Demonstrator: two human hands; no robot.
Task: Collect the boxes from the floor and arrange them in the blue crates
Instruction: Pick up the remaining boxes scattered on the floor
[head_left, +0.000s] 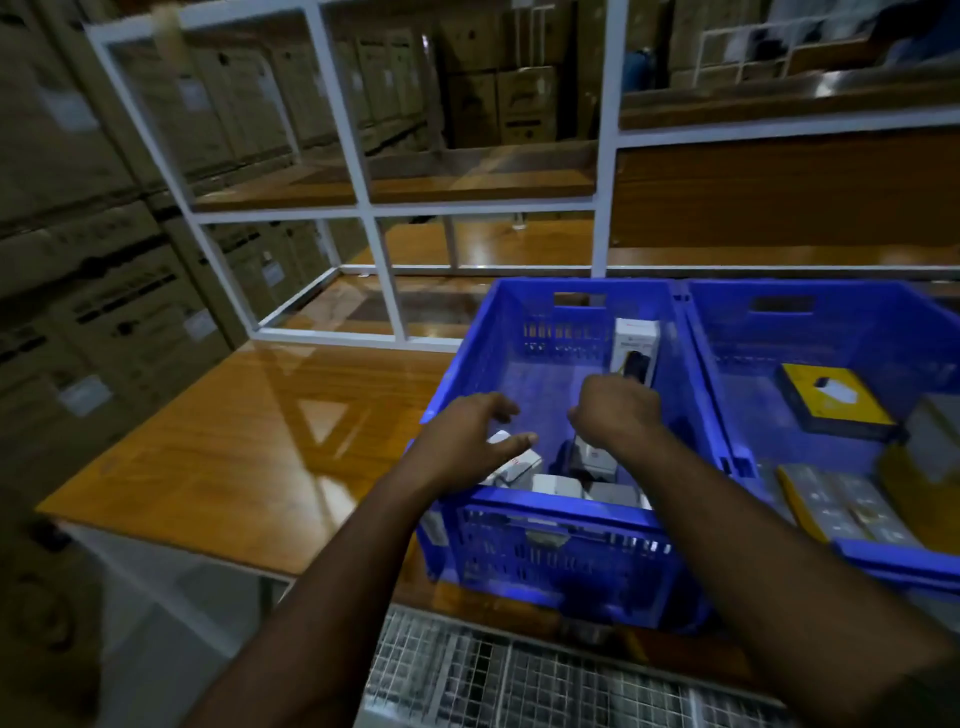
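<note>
While both hands reach over the left blue crate (558, 506), the small boxes (524, 470) lie low against its near wall, directly beneath the fingers. Left hand (467, 441): nearer the white box, fingers spread and loosely curved, holding nothing. Right hand (615, 408): knuckles up, fingers curled downward; whether they pinch anything cannot be told. Upright white box (635, 345): far corner, long axis vertical, just beyond right hand. Right blue crate (883, 564): holds yellow boxes (836, 397).
</note>
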